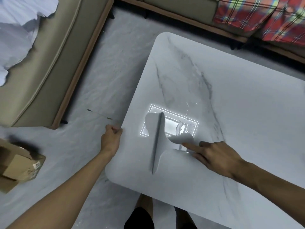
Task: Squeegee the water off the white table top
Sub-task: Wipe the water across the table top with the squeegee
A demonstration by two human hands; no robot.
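Note:
The white marble-veined table top fills the right half of the view. A white squeegee with a long grey blade lies pressed on it near the left edge, the blade running near to far. My right hand grips the squeegee's handle from the right, index finger stretched along it. A water patch glistens in a bright light reflection just right of the blade, with small drops beyond. My left hand is a fist against the table's left edge, with nothing visible in it.
A beige sofa stands left, another along the back with a red plaid cloth. A cardboard box lies on the pale floor at the left. My legs show below the table's near corner.

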